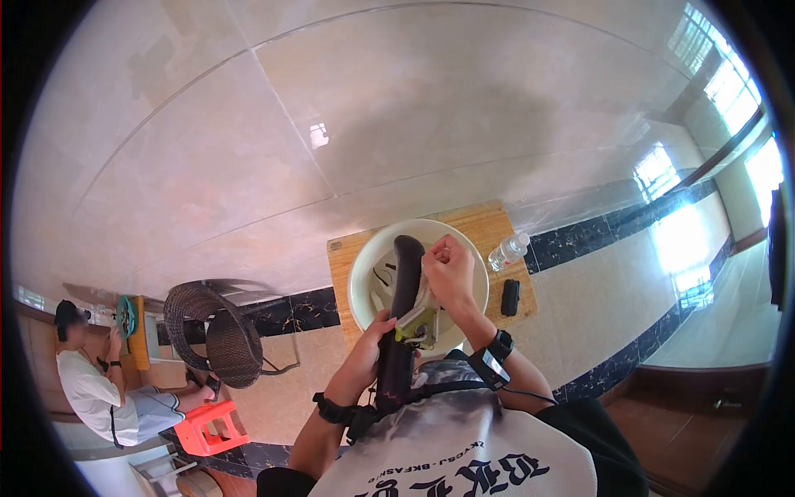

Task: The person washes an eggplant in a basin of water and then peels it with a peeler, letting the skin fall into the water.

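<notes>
A long dark purple eggplant (406, 286) slants over a large white basin (362, 269), its lower end close to my shirt. My left hand (364, 356) is wrapped round it near the middle. Beside that hand a green peeler (418, 325) lies against the eggplant's right side. Above the peeler is my right hand (450, 269), its fingers pinched together near the eggplant's upper part; what they hold, if anything, is too small to tell. Dark and pale strips of peel (384, 275) lie inside the basin.
The basin stands on a wooden table (344, 248). To its right are a clear plastic bottle (508, 251) and a black case (511, 297). At left are a woven chair (232, 348), a red stool (211, 428) and a seated person (99, 381) holding a green object (126, 316).
</notes>
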{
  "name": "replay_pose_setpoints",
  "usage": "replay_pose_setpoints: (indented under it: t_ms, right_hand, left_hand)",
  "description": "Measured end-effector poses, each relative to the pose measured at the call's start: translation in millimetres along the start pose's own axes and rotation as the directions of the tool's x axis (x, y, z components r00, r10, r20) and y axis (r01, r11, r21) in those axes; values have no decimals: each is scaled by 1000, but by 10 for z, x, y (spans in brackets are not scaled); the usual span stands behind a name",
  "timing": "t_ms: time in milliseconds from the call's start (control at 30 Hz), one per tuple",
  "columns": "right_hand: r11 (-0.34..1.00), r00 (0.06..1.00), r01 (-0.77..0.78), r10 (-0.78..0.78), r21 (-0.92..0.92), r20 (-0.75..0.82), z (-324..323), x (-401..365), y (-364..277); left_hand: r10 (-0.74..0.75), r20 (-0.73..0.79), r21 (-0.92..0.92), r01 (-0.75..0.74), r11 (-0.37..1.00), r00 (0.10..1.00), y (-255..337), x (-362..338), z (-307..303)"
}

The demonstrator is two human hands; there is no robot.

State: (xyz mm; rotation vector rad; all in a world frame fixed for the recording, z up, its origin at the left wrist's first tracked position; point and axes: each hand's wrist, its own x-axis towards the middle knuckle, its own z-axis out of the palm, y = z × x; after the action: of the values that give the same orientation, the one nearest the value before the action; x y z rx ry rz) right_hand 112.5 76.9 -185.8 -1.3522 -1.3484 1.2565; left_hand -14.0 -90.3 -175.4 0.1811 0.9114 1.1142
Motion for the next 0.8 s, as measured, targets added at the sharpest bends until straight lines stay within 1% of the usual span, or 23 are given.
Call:
replay_pose_setpoints:
  t_ms: [67,167,267,367,467,567,667,767,800]
  right_hand:
    - [1000,1000,22,-22,7,-16,18,-6,-44]
    - [989,986,136,-140,-57,-86,11,-23,-110]
    - [981,976,181,-188,-69,-110,13,-13,-85]
    - [968,965,217,-232,-124,-125,-11,-40,-132]
    - [952,944,258,-285,-167,-166,-70,31,-92]
    - [955,943,237,-270,-180,-193,-158,135,-129]
    - [952,919,267,-298,-148,-258,-179,209,-60]
    - [945,889,260,-315,-199,-333,-267,292,-79]
    - [952,898,237,-291,-195,-330,-303,317,-77]
  left_hand:
    - [-1,-15,-23,1,1000,1000,-51,43,-21]
    - [-12,-36,-19,12,1000,999,-55,22,-13]
    - [-97,-32,-63,95,994,995,-77,34,-84]
    - [-69,-75,4,69,998,995,-92,21,-47]
    - [-46,-61,15,47,999,997,-131,24,-49]
    - [-63,-15,13,63,998,998,-143,-6,-36]
    - [-59,-27,36,60,998,998,-149,-16,1]
    - [-58,-23,11,58,998,998,-125,-44,29]
    - [-51,-34,16,51,999,998,-116,-51,48]
